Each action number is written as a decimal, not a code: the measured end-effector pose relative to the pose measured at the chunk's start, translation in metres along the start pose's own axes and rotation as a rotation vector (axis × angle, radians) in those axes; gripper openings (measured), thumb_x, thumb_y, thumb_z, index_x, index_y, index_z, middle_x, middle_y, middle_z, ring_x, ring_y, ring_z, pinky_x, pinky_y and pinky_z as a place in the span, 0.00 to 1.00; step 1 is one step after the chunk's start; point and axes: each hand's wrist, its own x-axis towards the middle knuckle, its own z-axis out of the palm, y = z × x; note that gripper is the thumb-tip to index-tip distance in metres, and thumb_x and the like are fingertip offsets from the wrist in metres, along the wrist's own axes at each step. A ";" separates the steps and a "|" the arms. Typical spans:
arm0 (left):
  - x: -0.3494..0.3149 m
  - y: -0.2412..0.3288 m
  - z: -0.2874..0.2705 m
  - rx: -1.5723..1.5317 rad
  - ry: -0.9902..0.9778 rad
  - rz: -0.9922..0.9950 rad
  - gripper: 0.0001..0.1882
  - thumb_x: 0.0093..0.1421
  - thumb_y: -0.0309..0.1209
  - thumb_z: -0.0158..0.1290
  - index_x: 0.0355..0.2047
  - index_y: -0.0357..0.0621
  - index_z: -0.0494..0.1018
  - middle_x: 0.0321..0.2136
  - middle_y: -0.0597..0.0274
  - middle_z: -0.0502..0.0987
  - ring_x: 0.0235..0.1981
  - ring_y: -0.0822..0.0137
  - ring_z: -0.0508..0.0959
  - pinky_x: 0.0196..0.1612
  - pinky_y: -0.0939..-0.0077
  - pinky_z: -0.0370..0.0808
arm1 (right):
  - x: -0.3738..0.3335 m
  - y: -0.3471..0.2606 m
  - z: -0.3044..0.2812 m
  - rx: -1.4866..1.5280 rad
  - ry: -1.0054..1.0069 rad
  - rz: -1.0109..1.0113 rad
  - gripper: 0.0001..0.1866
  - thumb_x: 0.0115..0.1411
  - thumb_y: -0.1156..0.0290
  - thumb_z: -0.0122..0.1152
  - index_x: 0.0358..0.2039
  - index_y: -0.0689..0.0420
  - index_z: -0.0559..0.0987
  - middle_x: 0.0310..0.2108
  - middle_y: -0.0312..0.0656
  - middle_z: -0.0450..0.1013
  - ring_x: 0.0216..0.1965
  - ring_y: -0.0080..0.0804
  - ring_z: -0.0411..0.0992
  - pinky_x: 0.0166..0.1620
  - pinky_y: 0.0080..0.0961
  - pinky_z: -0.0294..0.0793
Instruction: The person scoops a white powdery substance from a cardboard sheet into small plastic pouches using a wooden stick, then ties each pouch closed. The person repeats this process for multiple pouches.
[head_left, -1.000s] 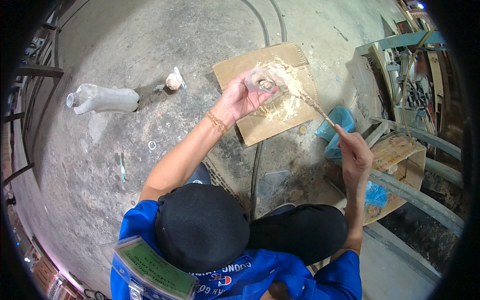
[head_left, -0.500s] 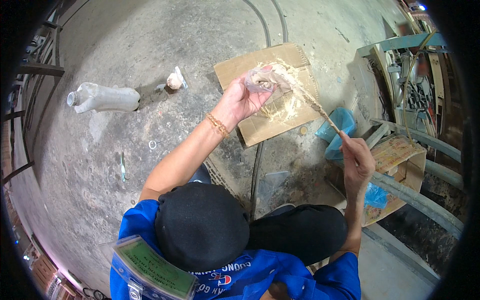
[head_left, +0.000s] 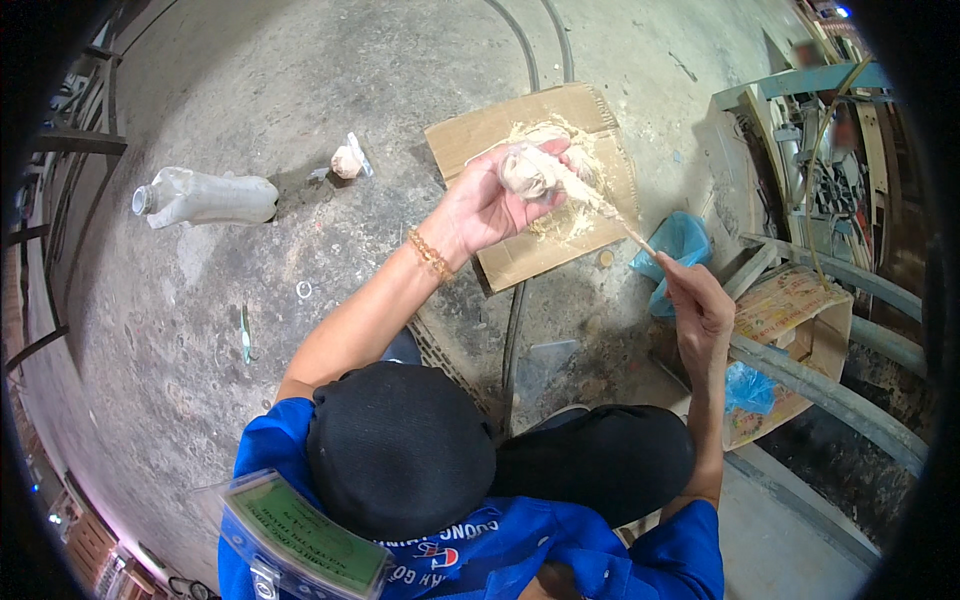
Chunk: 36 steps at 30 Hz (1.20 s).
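My left hand (head_left: pixel 478 205) is cupped round a thin clear plastic bag (head_left: pixel 526 174) filled with beige paste, its fingers curled about the sides. Between the fingers of my right hand (head_left: pixel 702 308) is a thin wooden stick (head_left: pixel 636 238), slanting up and left. Thick paste (head_left: pixel 578 188) coats the far end of the stick, which meets the mouth of the bag. Both are above a flat piece of cardboard (head_left: pixel 462 130) on the floor, strewn with pale crumbs and smears.
To the left lie a whitish plastic bottle (head_left: pixel 228 199) and a small knotted bag (head_left: pixel 346 162). A blue plastic bag (head_left: pixel 690 240), a cardboard box (head_left: pixel 780 320) and metal rails (head_left: pixel 830 395) are on the right. Two dark hoses (head_left: pixel 515 330) run across the floor.
My right hand has shifted left and slightly up, pushing the coated end of the stick toward the plastic bag. The left hand has turned a little, and the paste shows more.
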 end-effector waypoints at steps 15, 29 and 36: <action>-0.003 -0.005 0.002 -0.175 0.145 -0.007 0.22 0.68 0.40 0.32 0.48 0.32 0.64 0.40 0.48 0.72 0.44 0.54 0.75 0.50 0.61 0.76 | 0.001 -0.006 0.009 -0.130 0.243 -0.103 0.13 0.52 0.84 0.59 0.37 0.55 0.81 0.30 0.39 0.72 0.33 0.28 0.70 0.35 0.22 0.69; -0.009 -0.010 0.003 -0.138 0.308 0.099 0.19 0.67 0.33 0.32 0.50 0.34 0.65 0.39 0.52 0.75 0.46 0.56 0.75 0.47 0.63 0.78 | 0.001 -0.011 0.016 -0.156 0.051 -0.192 0.16 0.49 0.85 0.58 0.38 0.55 0.80 0.27 0.41 0.71 0.29 0.34 0.69 0.33 0.24 0.69; -0.012 -0.010 0.002 -0.120 0.071 -0.011 0.23 0.68 0.39 0.29 0.52 0.35 0.63 0.41 0.52 0.73 0.45 0.57 0.75 0.48 0.60 0.77 | 0.003 -0.011 0.015 0.057 -0.020 -0.031 0.16 0.51 0.86 0.56 0.40 0.57 0.79 0.25 0.43 0.71 0.27 0.32 0.70 0.32 0.20 0.68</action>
